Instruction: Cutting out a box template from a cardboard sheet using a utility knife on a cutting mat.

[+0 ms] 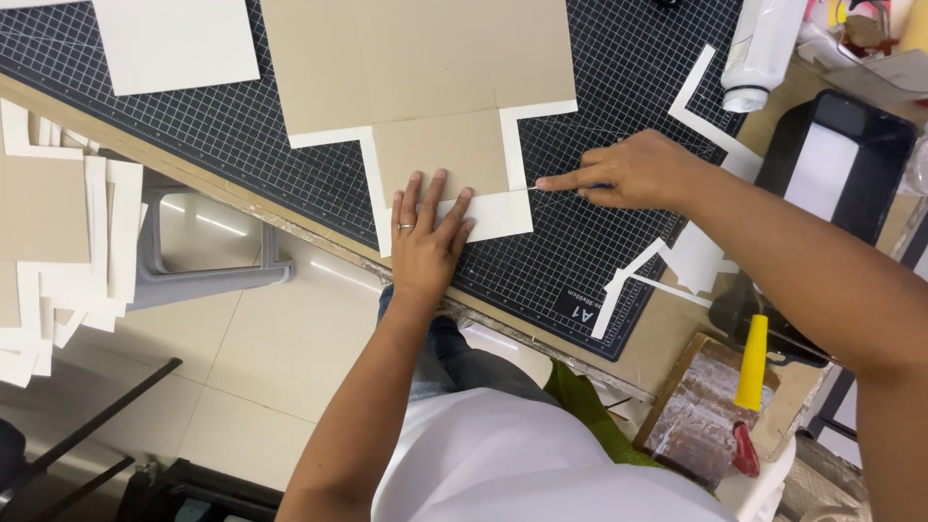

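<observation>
The left hand [425, 242] lies flat, fingers spread, on the cardboard piece [435, 106] and its white paper backing, pressing them onto the cutting mat [599, 242] on the tabletop. At its 3 o'clock, the right hand [628, 172] grips a thin blade at the paper's edge. Paper scraps [667, 266] lie at 4 o'clock.

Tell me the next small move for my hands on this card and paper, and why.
Probably draw the right hand and its thin blade along the white paper edge beside the brown card, keeping the left hand pressed flat. The blade tip sits at the flap's right corner, the left hand pins the flap to the cutting mat, and trimmed strips lie to the right.
</observation>
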